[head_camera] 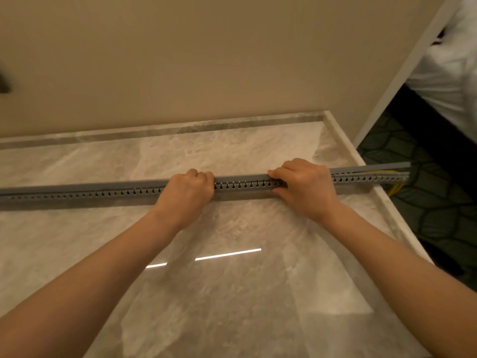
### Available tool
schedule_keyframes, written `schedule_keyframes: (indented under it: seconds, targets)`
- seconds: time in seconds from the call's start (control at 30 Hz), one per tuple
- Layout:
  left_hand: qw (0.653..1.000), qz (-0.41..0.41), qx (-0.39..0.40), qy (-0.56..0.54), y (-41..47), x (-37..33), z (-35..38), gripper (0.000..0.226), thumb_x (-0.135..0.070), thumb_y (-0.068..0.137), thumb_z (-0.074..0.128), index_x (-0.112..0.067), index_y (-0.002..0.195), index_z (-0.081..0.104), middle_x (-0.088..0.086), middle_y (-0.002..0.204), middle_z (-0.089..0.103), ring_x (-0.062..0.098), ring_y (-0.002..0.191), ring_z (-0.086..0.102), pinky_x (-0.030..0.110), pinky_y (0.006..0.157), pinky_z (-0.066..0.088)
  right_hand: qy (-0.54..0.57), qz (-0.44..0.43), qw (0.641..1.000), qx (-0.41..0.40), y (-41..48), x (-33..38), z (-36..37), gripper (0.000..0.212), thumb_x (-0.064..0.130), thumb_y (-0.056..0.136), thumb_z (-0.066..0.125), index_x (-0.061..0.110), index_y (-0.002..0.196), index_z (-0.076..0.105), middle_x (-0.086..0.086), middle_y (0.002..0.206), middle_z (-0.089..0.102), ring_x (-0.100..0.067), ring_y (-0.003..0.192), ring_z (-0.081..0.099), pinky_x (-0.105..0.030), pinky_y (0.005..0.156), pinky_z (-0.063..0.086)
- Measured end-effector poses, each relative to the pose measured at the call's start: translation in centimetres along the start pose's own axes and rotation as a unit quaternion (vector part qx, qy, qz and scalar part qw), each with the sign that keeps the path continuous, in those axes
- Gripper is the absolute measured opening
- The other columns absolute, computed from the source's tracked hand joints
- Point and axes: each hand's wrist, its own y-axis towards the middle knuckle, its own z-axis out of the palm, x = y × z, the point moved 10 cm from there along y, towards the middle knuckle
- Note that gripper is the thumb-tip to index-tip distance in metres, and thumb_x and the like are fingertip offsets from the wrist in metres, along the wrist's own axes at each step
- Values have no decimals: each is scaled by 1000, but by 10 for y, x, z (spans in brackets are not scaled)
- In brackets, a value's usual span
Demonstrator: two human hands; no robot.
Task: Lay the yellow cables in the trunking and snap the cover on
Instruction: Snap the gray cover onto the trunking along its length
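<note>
A long grey slotted trunking (245, 184) lies across the marble desk (232, 293), its right end reaching past the desk's edge. Yellow cables (382, 173) lie inside it, showing only near that end, where the cover (374, 167) stands slightly raised above the channel; the cables' ends spill out and hang over the patterned carpet (426, 202). Left of there the cover sits on the trunking. The left hand (188, 192) grips the trunking, fingers curled over its top. The right hand (304, 187) grips it just beside, fingers hooked over the cover, thumb against the near wall.
</note>
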Motion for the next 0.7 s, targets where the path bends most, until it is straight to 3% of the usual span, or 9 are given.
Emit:
schedule_keyframes:
  seconds: [0.13, 0.27, 0.53, 0.7]
  targets:
    - [1000, 8, 22, -1, 4, 4, 10, 21, -4, 87, 41, -10, 105, 50, 6, 98, 63, 23, 87, 58, 31, 57, 33, -8, 9, 998, 59, 7, -2, 6, 27, 12, 60, 82, 7, 84, 73, -11, 67, 67, -30, 64, 63, -38, 49, 51]
    - [999, 32, 37, -5, 9, 3, 8, 16, -7, 87, 44, -12, 100, 52, 4, 95, 62, 22, 84, 58, 30, 55, 30, -10, 13, 994, 111, 12, -5, 10, 26, 20, 71, 75, 8, 94, 72, -12, 76, 68, -32, 75, 62, -44, 61, 51]
    - [992, 64, -27, -106, 42, -38, -21, 19, -22, 89, 47, -16, 106, 51, 2, 100, 61, 23, 89, 58, 30, 59, 29, -15, 16, 994, 103, 13, -4, 11, 30, 20, 69, 78, 9, 96, 72, -11, 76, 70, -31, 73, 65, -39, 59, 52]
    - [996, 45, -7, -76, 66, -60, -23, 17, -20, 93, 46, -14, 107, 53, 4, 102, 61, 24, 93, 58, 32, 60, 30, -1, 0, 992, 128, 16, -9, 15, 26, 26, 77, 69, 12, 99, 70, -11, 82, 69, -32, 79, 63, -41, 64, 50]
